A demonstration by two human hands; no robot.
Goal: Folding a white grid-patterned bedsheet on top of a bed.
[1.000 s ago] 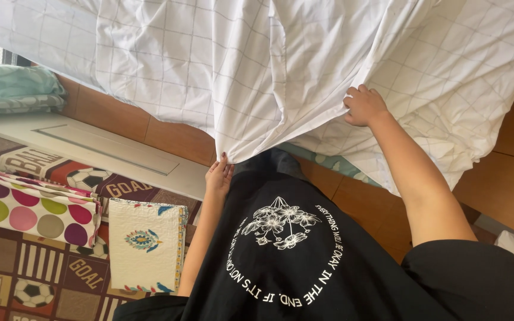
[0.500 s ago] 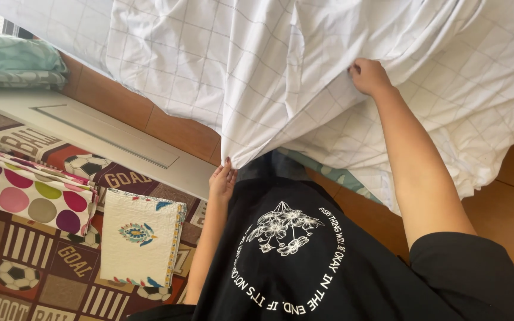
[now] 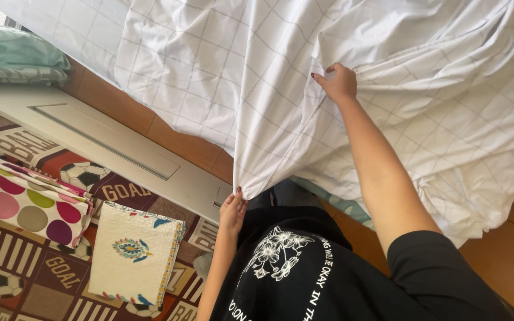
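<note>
A white bedsheet (image 3: 209, 77) with a thin grey grid spreads across the top and right of the view. It hangs in a point down toward my body. My left hand (image 3: 232, 211) pinches that lowest corner, just above my black printed shirt (image 3: 304, 273). My right hand (image 3: 337, 80) is stretched out higher up and is closed on a gathered fold of the same sheet. Wrinkles fan out from that grip to the right.
A folded white quilted cloth (image 3: 135, 252) with a floral motif lies on a football-pattern rug (image 3: 25, 279). A folded polka-dot fabric (image 3: 25, 205) is at the left and teal bedding (image 3: 13, 59) at the top left. A white panel (image 3: 102, 137) crosses the wooden floor (image 3: 507, 261).
My right hand has slid left along the sheet and gathered a fold. My left hand, still on the corner, has dropped a little nearer my body.
</note>
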